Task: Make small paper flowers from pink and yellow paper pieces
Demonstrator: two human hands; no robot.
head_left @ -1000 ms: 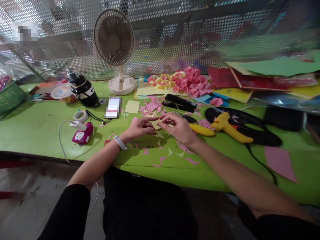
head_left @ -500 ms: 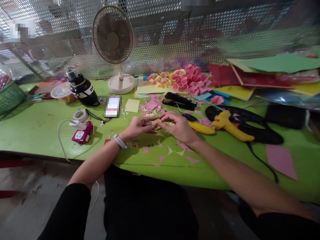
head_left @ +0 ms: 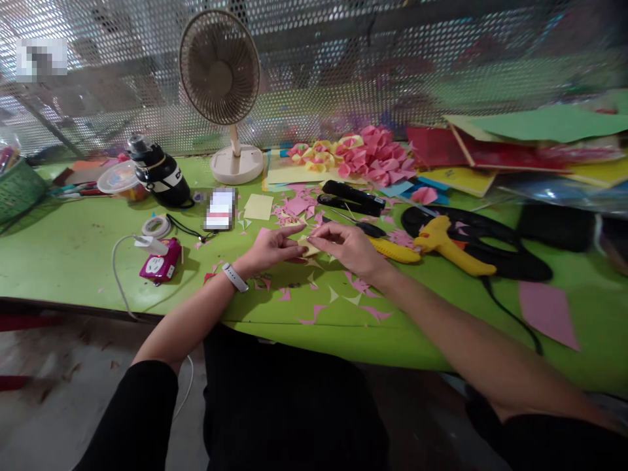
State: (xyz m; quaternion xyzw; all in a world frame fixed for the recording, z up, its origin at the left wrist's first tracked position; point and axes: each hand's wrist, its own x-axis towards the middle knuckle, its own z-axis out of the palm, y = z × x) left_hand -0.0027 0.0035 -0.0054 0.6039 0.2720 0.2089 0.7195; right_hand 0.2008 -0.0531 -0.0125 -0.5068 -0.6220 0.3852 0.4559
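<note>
Presently, the left hand [head_left: 271,250] lay nearer the wearer than the fan [head_left: 219,72] and slightly to its right, index finger extended, thumb at the left edge of a yellow paper piece [head_left: 311,248]. Whether its grip clamped could not be told; the underside was hidden. The paper sat right of the fan, on the near side. Farther right of the fan, the right hand [head_left: 350,247] had thumb and index finger together on the paper's far edge. Judgement: a light pinch at the very rim, with the left thumb steadying, seemed best; heavy pressure risked creasing so small a piece.

Surface [head_left: 63,255]: green. Far left of the fan stood a green basket [head_left: 22,193]; next, nearer the fan, a black bottle [head_left: 159,176]. In front of the fan and to its right lay paper scraps [head_left: 297,206]; then a stapler [head_left: 352,198], with pink paper flowers [head_left: 377,157] behind. Farthest right of the fan, a yellow glue gun [head_left: 444,248].

Room: a perforated panel [head_left: 318,65] rose behind the fan.
</note>
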